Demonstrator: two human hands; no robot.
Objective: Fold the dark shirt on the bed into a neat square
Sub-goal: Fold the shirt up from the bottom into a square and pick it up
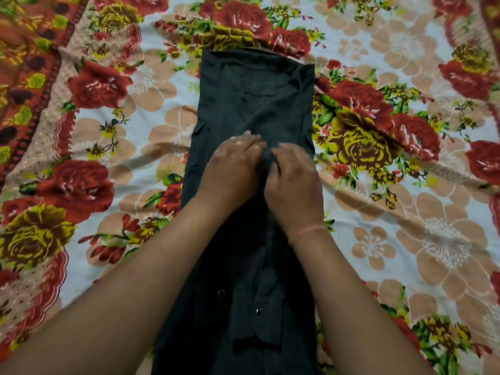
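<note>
Lying down the middle of the bed, the dark shirt (251,104) is seen folded in from both sides into a long narrow strip that runs from the near edge of the view to the far end. Two round snap buttons (259,311) are shown on its near part, beside a loose flap of cloth. At the strip's middle the cloth is met by both hands, set side by side and almost touching. A small ridge of fabric is pinched by the curled fingers and thumb of the right hand (293,182). The left hand (232,169) is laid on the cloth with fingers bent; its fingertips are blurred, so a pinch cannot be told. A thin pink thread (311,230) is worn on the right wrist. The shirt is surrounded by a floral bedsheet (405,212) of red and yellow roses.
</note>
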